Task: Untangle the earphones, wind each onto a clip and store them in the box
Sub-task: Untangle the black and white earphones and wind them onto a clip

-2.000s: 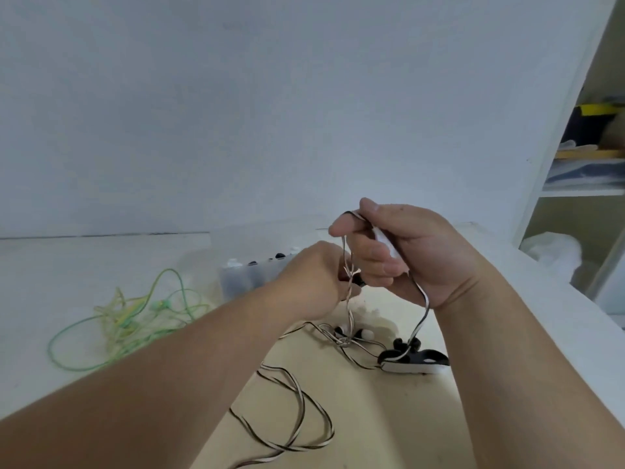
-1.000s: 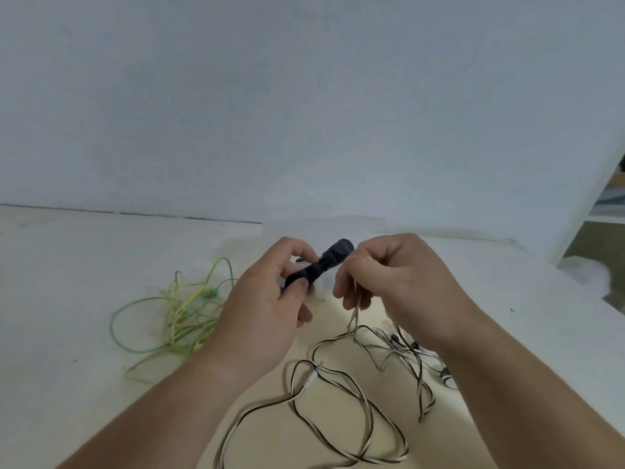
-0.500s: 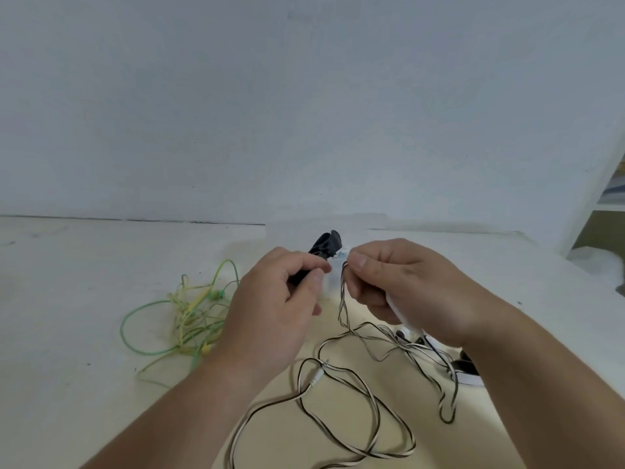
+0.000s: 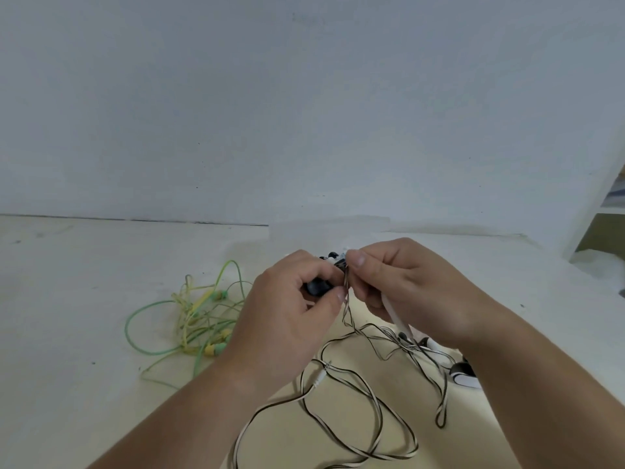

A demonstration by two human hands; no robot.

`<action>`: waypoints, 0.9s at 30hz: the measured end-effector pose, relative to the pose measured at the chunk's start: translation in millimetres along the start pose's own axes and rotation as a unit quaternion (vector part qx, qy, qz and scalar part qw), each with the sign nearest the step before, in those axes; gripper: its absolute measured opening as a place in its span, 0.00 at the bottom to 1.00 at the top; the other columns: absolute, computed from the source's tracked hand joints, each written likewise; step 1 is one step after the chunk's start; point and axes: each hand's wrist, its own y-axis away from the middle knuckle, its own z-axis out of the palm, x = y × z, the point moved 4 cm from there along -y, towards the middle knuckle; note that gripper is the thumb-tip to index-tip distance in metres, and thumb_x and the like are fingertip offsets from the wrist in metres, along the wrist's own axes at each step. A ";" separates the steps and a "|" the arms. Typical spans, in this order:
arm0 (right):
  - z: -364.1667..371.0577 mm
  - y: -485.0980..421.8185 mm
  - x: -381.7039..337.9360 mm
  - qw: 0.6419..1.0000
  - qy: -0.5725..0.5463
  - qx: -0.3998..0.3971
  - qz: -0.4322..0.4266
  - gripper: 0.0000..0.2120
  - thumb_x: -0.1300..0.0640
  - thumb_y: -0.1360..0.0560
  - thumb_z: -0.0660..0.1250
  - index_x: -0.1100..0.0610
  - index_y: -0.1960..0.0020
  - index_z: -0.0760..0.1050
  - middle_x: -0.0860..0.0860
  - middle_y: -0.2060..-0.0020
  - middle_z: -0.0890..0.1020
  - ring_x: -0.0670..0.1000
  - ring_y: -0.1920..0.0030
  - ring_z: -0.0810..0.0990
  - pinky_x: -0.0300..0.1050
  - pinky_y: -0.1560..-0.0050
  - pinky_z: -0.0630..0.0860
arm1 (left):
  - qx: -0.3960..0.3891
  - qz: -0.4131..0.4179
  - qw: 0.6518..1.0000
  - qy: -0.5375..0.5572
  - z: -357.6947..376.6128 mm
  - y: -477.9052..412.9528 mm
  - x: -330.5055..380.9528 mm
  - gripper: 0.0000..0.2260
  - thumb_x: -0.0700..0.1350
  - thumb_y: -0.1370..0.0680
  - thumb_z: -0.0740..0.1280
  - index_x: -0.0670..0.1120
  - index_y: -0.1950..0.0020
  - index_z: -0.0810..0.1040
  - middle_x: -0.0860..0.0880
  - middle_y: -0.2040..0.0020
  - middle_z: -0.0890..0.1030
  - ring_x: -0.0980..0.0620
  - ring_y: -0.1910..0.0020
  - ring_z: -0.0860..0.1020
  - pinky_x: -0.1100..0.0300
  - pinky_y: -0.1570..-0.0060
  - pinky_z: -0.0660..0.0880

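Note:
My left hand (image 4: 291, 319) grips a black clip (image 4: 319, 286) between thumb and fingers above the table. Right beside it, my right hand (image 4: 409, 292) pinches the black-and-white striped earphone cable (image 4: 358, 377) against the clip. That cable hangs down from my fingers and lies in loose loops on the table, with its white plug (image 4: 319, 378) below my left hand. A white stick-like piece (image 4: 395, 314) pokes out under my right palm. A tangled green-and-yellow earphone (image 4: 199, 319) lies on the table to the left. The box is mostly hidden behind my hands.
A black-and-white clip or earbud part (image 4: 465, 374) lies on the table by my right forearm. The white wall (image 4: 304, 113) stands close behind the table. A shelf unit (image 4: 605, 211) rises at the far right edge.
My hands have come together: the black clip sank lower into my left grip and my right fingers brought the striped cable up against it. The view shifted left and down since two seconds ago.

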 end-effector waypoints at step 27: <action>-16.0 4.2 -0.5 0.991 0.031 0.104 0.073 0.15 0.54 0.22 0.68 0.62 0.64 0.75 0.50 0.77 0.66 0.50 0.74 0.58 0.39 0.75 0.56 | 0.019 0.008 0.999 0.051 -5.2 -0.8 9.7 0.07 0.46 0.25 0.60 0.54 0.57 0.77 0.55 0.72 0.73 0.48 0.71 0.68 0.65 0.71 0.64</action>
